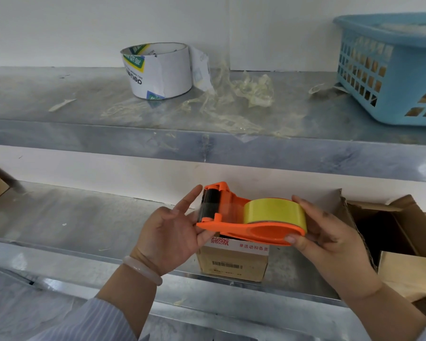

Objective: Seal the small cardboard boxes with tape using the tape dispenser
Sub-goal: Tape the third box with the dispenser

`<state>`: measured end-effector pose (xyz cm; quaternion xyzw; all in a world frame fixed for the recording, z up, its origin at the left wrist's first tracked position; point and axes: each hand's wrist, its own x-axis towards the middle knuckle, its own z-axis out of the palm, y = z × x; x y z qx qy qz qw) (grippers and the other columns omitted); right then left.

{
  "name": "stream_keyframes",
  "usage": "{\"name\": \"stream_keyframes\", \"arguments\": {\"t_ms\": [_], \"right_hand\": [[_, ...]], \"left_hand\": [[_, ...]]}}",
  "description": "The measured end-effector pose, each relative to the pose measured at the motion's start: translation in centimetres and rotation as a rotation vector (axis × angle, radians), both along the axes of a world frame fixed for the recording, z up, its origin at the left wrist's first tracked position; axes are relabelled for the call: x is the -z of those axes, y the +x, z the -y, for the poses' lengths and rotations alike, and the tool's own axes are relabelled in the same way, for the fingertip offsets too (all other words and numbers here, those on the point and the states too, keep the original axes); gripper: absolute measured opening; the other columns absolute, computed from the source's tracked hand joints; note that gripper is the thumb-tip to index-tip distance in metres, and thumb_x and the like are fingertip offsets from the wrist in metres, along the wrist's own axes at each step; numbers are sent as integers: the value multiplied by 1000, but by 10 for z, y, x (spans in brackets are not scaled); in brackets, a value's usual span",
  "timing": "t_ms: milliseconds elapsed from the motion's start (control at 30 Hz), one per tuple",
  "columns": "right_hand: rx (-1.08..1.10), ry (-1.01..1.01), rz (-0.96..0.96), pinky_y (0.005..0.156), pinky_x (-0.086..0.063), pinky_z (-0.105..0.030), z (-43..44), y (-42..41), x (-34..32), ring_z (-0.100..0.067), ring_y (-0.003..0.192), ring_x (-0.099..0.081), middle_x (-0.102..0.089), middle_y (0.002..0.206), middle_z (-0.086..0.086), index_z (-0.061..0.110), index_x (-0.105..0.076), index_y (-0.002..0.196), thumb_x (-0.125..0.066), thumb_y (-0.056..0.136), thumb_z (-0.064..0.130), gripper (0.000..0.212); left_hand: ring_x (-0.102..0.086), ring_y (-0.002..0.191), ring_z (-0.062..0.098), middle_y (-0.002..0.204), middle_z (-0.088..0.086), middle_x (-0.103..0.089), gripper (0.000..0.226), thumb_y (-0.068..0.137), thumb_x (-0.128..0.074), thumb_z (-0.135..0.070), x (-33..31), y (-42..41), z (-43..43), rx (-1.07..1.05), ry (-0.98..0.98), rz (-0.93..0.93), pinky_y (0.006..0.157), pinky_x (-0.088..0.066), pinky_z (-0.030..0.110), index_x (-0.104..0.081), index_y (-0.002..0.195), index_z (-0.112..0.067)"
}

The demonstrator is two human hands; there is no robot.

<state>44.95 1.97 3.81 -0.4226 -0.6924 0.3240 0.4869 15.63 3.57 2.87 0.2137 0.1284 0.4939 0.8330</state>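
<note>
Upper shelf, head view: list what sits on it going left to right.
White tape roll → crumpled clear tape scraps → blue plastic basket.

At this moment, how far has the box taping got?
Nothing looks done: no tape is visible on the small cardboard box on the lower shelf. In hand: both hands hold the orange tape dispenser above it, right hand around the yellow roll, left hand at the roller end. Left: taping this box; the open carton beside it is unsealed.
</note>
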Motion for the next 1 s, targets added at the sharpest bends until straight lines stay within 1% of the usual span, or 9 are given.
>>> {"name": "stream_keyframes", "arguments": {"t_ms": [167, 267, 367, 467, 600, 733, 833, 933, 1000], "right_hand": [[-13, -46, -6, 93, -49, -15, 2, -2, 0, 1, 108, -64, -66, 117, 21, 62, -54, 123, -72, 70, 67, 56], [-45, -101, -124, 83, -50, -9, 1, -6, 0, 4, 100, -66, -70, 108, 23, 63, -59, 113, -75, 70, 22, 61], [-56, -150, -207, 79, -49, -7, 1, -11, -5, 4, 96, -67, -73, 102, 21, 43, -62, 122, -70, 67, 5, 67], [-145, -224, -315, 87, -51, -16, -4, -16, -8, -7, 108, -66, -72, 114, 5, 20, -59, 128, -77, 75, 21, 57], [-240, -385, -501, 88, -56, -41, -9, -19, -2, -26, 112, -66, -69, 120, -12, 18, -68, 122, -89, 63, 46, 68], [-372, -539, -554, 74, -59, -39, -8, -19, 0, -31, 96, -71, -70, 111, -20, 15, -73, 111, -91, 61, 43, 60], [-432, -647, -559, 76, -60, -37, -6, -20, 0, -32, 95, -71, -69, 113, -22, 13, -72, 111, -91, 60, 43, 62], [-452, -752, -611, 71, -60, -34, -2, -24, 2, -30, 89, -73, -69, 113, -24, 9, -71, 112, -94, 56, 42, 69], [-445, -815, -658, 68, -60, -34, 0, -26, 4, -30, 87, -73, -68, 113, -27, 5, -68, 116, -94, 55, 41, 76]], "left_hand": [[-67, 102, 36, 117, 22, -64, 83, 52, -83, -1, 21, 18, 15, -185, -87, -162, 89, -56, 46, -55, 130, -4], [-67, 104, 36, 121, 25, -64, 53, 64, -64, 10, 28, 34, 28, -172, -64, -344, 83, -59, 42, -67, 115, 0], [-66, 110, 32, 114, 17, -69, 48, 70, -65, 7, 23, 45, 33, -149, 81, -479, 90, -55, 41, -65, 117, -4], [-64, 113, 26, 107, 8, -72, 38, 76, -66, -1, 12, 51, 31, -88, 277, -638, 100, -49, 47, -71, 111, -16], [-45, 130, 45, 139, 30, -48, 68, 81, -69, 2, 8, 51, 27, -92, 276, -675, 105, -39, 62, -37, 140, 5], [-66, 108, 22, 111, 6, -73, 43, 69, -84, -19, 2, 44, 27, -95, 308, -847, 90, -53, 34, -72, 110, -15], [-69, 100, 13, 101, -5, -75, 41, 61, -89, -40, -10, 42, 30, -25, 374, -871, 88, -52, 27, -76, 100, -32], [-68, 105, 22, 105, 4, -74, 46, 65, -89, -37, -11, 43, 28, -58, 386, -820, 91, -52, 35, -76, 105, -19], [-62, 112, 40, 114, 27, -67, 63, 66, -89, -35, -10, 45, 29, -90, 383, -802, 98, -49, 49, -67, 111, 4]]}}
